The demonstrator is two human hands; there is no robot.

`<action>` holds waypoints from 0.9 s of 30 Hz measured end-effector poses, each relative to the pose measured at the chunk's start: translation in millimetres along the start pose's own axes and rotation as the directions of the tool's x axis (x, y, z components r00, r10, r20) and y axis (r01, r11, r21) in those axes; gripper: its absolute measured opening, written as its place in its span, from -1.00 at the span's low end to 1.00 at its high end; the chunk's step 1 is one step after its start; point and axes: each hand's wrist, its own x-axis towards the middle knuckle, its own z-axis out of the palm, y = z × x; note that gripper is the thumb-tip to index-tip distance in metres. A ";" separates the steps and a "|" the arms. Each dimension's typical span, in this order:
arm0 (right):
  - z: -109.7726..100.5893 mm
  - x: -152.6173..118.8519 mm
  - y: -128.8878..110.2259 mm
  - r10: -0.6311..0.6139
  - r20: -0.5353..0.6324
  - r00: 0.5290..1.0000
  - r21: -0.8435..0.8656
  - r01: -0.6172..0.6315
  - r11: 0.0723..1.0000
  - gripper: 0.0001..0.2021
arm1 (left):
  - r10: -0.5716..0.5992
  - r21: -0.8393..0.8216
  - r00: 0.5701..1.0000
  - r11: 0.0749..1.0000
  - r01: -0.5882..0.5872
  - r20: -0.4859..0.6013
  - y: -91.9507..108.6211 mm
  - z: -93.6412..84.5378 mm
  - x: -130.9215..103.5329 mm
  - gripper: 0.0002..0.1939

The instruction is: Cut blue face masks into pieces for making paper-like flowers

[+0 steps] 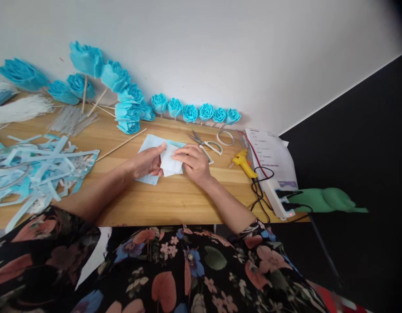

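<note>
Between my two hands is a small stack of white paper squares (171, 161), held just above the tabletop. My left hand (150, 161) pinches the stack's left edge, thumb on top. The fingers of my right hand (194, 163) close on its right side; the fingertips lie on the upper face. Beneath them, pale blue paper sheets (147, 179) lie on the wooden table, partly covered by my hands. Just beyond my right hand rest scissors (204, 141) with white handles, their blades apart.
Blue paper flowers (190, 114) line the wall, some on wooden sticks. Cut paper strips (41, 165) heap at left, near a loose stick (121, 144). On the right are a tape roll (226, 138), a yellow glue gun (244, 163), cords and a white power strip (275, 200).
</note>
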 end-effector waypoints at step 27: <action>5.0 -1.9 7.1 0.655 0.253 0.712 0.536 -0.667 0.518 -0.62 | 0.272 0.277 0.915 0.942 -0.190 -0.297 5.1 1.5 -0.7 -0.70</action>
